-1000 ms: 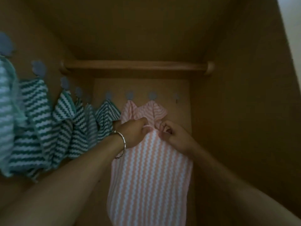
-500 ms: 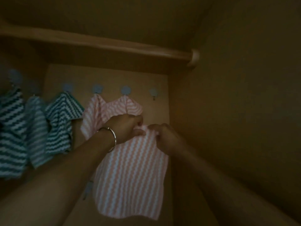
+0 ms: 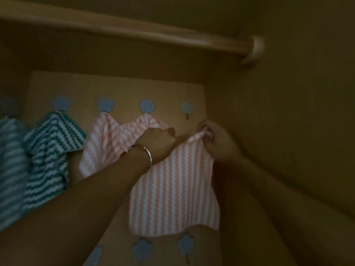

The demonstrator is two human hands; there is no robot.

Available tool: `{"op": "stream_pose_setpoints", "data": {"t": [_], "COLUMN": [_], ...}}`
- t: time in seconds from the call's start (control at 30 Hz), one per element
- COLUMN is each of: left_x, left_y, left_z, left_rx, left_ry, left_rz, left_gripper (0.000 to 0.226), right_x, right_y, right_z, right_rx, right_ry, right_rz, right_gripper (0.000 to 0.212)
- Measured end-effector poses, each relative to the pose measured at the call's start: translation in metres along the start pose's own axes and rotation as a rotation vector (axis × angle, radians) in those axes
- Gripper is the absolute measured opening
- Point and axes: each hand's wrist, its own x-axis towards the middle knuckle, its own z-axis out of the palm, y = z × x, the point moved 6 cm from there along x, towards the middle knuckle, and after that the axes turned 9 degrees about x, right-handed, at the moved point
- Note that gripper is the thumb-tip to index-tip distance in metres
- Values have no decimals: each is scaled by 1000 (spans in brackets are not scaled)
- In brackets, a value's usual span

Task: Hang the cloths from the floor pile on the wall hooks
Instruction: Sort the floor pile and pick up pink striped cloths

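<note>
pink-striped cloth (image 3: 172, 189), long axis vertical, held up before the wardrobe's back wall. my right hand (image 3: 219, 144) is nearer the bare hook (image 3: 186, 110), which lies just up and left of it; its fingers (image 3: 207, 132) are curled tight on the bunched corner. my left hand (image 3: 157, 142) grips the top edge.

1. Single view, worn on the head, wide-angle; looks forward, light dim.
2. Faces the back panel (image 3: 123, 89), row of hooks (image 3: 146, 106) across mid-frame; rail (image 3: 134, 31) slants across the top, side wall (image 3: 288, 121) fills the right.
3. Close: forearms enter from the bottom, left hand (image 3: 159, 143) and right hand (image 3: 218, 144) at arm's reach, pink cloth (image 3: 172, 189) central.
</note>
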Motion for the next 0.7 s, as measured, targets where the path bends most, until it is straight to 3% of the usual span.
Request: {"op": "stream_pose_setpoints", "data": {"t": [0.1,0.2,0.33,0.43,0.6,0.7], "left_x": [24,44,72,90,103,102], "left_y": [-21,-41,-37,-41,-35,-31], "left_z": [13,25,25,33,58,62], "left_rx": [-111,-248,-136,-142,-228,-297], "left_ry": [84,128,151,151,119,166], "left_rz": [-136,-284,-200,-273,-360,-385], "left_gripper": [50,36,42,45,41,41], "right_x": [16,38,71,90,105,97], "right_y": [3,17,33,34,62,70], "right_z": [3,18,19,17,30,33], "right_rx": [118,69,-25,-60,185,258], "right_ry": [79,48,160,230,253,304], "right_rz": [-21,12,38,52,193,168], "right_gripper": [35,41,39,39,41,38]}}
